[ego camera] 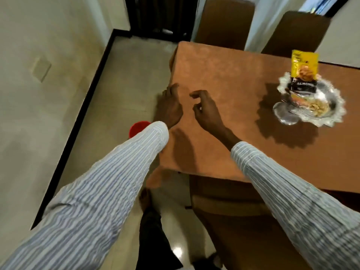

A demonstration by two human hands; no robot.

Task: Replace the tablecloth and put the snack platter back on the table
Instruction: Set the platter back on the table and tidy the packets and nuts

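Note:
A brown tablecloth (pixel 224 78) covers the table and hangs over its left edge. The snack platter (pixel 329 106), a silver scalloped dish on a foot, stands on the cloth at the right and holds a yellow packet (pixel 303 65), a dark packet and loose snacks. My left hand (pixel 172 106) lies at the table's left edge with its fingers on the cloth. My right hand (pixel 204 106) hovers just above the cloth beside it, fingers loosely curled, holding nothing. Both arms wear striped sleeves.
Two brown chairs (pixel 224 22) stand behind the table and another chair (pixel 233 211) is tucked in at the near side. A red round object (pixel 137 128) sits on the tiled floor left of the table. A wall runs along the left.

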